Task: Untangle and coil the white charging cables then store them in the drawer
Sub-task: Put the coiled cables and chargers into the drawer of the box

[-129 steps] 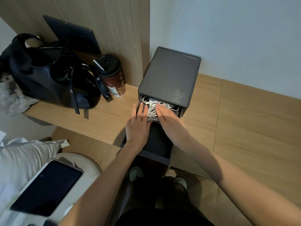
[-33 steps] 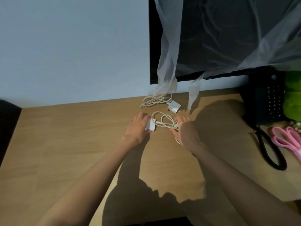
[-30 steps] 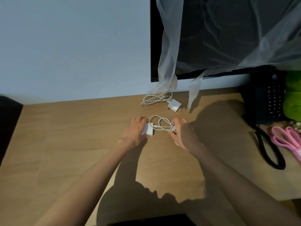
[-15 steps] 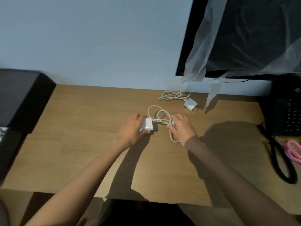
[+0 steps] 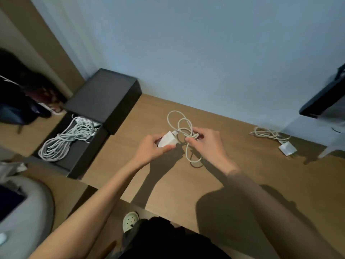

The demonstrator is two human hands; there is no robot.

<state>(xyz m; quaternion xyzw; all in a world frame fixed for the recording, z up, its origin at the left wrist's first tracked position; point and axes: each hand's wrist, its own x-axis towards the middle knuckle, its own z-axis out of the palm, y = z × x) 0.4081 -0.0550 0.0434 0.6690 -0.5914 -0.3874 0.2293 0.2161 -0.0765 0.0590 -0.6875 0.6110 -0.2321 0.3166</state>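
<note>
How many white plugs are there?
2. One plug in the left hand; a second plug on the desk, far right. Others may hide among the cables in the drawer.

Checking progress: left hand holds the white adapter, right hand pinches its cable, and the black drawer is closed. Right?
No: the head view shows the black drawer open, white cables inside. The left hand does hold the adapter, and the right hand pinches its cable.
</note>
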